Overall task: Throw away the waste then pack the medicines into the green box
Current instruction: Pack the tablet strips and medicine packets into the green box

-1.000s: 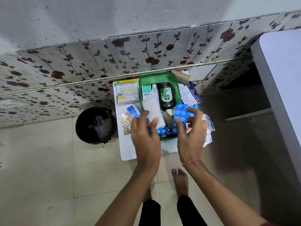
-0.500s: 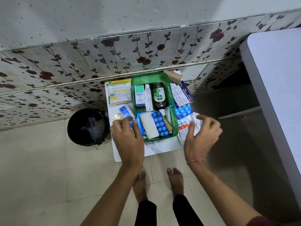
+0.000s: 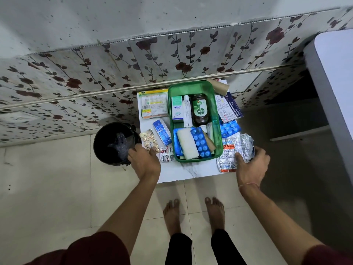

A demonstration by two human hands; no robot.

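A green box stands on a small white table. It holds a brown bottle, a white carton, a tube, a white gauze roll and blue blister strips. My left hand rests at the table's left edge, its fingers touching a golden pill strip. My right hand grips crumpled silver blister strips at the table's right edge. A red-capsule strip and a blue carton lie left of the box.
A black bin with a plastic liner stands on the floor left of the table. A flat medicine pack, leaflets, a cardboard roll and another blue strip lie around the box. A pale surface rises at right. My bare feet stand below.
Both hands left the box, where the gauze roll and blue strip now lie. My left hand moved to the golden pill strip, my right to the silver strips.
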